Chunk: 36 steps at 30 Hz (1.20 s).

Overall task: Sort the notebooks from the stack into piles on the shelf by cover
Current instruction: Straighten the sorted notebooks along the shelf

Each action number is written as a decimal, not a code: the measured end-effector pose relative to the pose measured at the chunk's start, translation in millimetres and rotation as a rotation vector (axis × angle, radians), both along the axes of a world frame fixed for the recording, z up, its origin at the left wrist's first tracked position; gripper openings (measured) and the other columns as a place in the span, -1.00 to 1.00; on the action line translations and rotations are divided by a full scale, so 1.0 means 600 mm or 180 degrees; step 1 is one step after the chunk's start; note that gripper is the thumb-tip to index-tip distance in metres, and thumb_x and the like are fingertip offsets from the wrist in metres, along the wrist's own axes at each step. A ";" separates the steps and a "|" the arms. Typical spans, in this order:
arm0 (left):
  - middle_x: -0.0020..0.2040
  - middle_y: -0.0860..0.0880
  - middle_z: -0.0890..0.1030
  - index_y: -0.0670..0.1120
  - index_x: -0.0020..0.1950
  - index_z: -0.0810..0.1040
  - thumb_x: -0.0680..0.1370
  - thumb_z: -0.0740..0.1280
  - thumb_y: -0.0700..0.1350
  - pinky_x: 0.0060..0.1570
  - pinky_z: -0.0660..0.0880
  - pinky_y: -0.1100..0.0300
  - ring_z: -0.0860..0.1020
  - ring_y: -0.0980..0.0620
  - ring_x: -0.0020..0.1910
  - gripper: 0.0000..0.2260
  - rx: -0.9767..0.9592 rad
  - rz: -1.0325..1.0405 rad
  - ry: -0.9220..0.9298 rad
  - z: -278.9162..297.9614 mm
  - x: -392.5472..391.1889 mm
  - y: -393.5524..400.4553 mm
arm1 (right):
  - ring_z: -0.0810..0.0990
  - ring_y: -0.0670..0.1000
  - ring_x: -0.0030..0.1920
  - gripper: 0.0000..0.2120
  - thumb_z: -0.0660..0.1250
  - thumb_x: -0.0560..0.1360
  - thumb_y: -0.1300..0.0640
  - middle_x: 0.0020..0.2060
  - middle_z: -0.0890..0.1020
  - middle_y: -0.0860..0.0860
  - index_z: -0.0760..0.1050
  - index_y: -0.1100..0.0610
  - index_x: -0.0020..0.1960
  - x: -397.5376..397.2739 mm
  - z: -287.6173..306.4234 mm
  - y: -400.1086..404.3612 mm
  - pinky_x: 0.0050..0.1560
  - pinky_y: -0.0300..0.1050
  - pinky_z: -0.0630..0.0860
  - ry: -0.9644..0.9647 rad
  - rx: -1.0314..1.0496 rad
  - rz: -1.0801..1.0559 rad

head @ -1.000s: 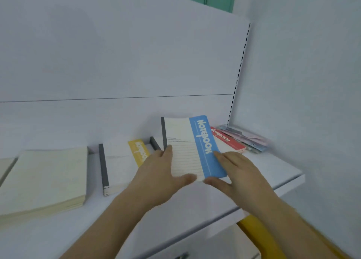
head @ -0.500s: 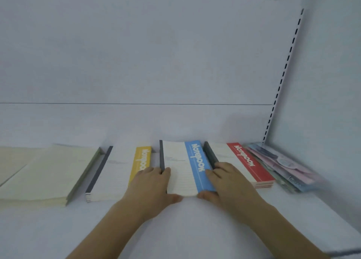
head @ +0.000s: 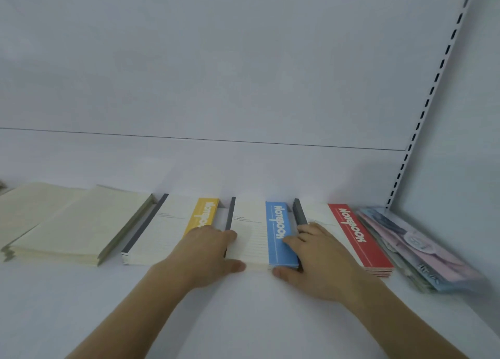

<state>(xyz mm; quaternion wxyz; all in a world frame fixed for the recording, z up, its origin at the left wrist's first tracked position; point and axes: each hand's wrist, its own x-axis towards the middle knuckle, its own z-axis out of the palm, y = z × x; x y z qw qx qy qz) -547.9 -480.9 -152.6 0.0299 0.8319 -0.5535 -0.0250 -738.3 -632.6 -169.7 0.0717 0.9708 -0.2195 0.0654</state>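
Note:
A blue-striped notebook (head: 259,231) lies flat on the white shelf (head: 243,318), on top of its pile, between a yellow-striped pile (head: 173,228) and a red-striped pile (head: 349,231). My left hand (head: 205,255) holds its near left corner, fingers on the cover and thumb against the front edge. My right hand (head: 319,261) holds the near right corner the same way, fingers on the blue stripe. A mixed stack of pastel notebooks (head: 422,250) sits at the far right.
A pile of plain cream notebooks (head: 70,223) lies at the left, with another cream pile partly behind it. The white back panel rises right behind the piles. A slotted upright (head: 422,120) marks the right corner, where a side wall closes the shelf.
Both hands brought the blue-striped notebook down and back, from held above the shelf to lying flat between the yellow and red piles. My view has dropped closer to the shelf.

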 end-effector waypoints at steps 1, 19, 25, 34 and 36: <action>0.06 -0.02 0.56 0.00 0.35 0.43 0.52 0.31 0.29 0.09 0.45 0.08 0.49 -0.04 0.10 -0.47 0.0028 -0.0019 -0.0017 0.001 0.001 0.000 | 0.30 -0.01 0.32 -0.30 0.04 0.47 -0.45 0.22 0.52 -0.08 0.36 -0.01 0.40 0.000 0.002 -0.002 0.43 -0.15 0.13 0.0039 0.0021 0.0004; 0.41 0.02 0.32 0.05 0.46 0.30 0.52 0.24 0.34 0.44 0.19 0.07 0.18 -0.04 0.48 -0.39 -0.0427 -0.0055 -0.0524 -0.013 -0.021 0.012 | 0.34 0.07 0.32 -0.29 -0.05 0.48 -0.46 0.17 0.47 -0.03 0.45 0.00 0.33 -0.003 -0.011 0.001 0.44 0.00 0.26 -0.0510 -0.0184 -0.0001; 0.33 -0.04 0.53 -0.06 0.34 0.51 0.56 0.11 0.26 0.37 0.40 -0.03 0.42 -0.11 0.40 -0.47 -0.1426 0.0320 -0.0538 -0.006 -0.019 0.084 | 0.37 0.16 0.44 -0.39 0.00 0.58 -0.30 0.35 0.51 0.11 0.50 0.08 0.35 0.061 -0.001 0.080 0.39 0.09 0.33 -0.0966 -0.0239 -0.0138; 0.43 -0.13 0.48 -0.09 0.43 0.44 0.59 0.03 0.26 0.37 0.41 -0.09 0.43 -0.15 0.42 -0.41 -0.1505 0.1128 -0.0858 0.007 0.075 0.306 | 0.06 0.13 0.57 -0.23 -0.25 0.55 -0.37 0.54 0.21 0.10 0.21 0.07 0.55 0.201 0.031 0.290 0.51 0.04 -0.01 -0.0910 0.0010 0.0399; 0.45 -0.11 0.46 -0.07 0.46 0.42 0.59 0.00 0.28 0.41 0.34 -0.07 0.39 -0.14 0.45 -0.39 -0.1405 0.1272 -0.0890 0.006 0.106 0.371 | -0.08 0.09 0.58 -0.21 -0.29 0.53 -0.38 0.58 0.07 0.07 0.06 0.06 0.59 0.239 0.038 0.348 0.53 0.01 -0.14 -0.0758 0.0088 0.0543</action>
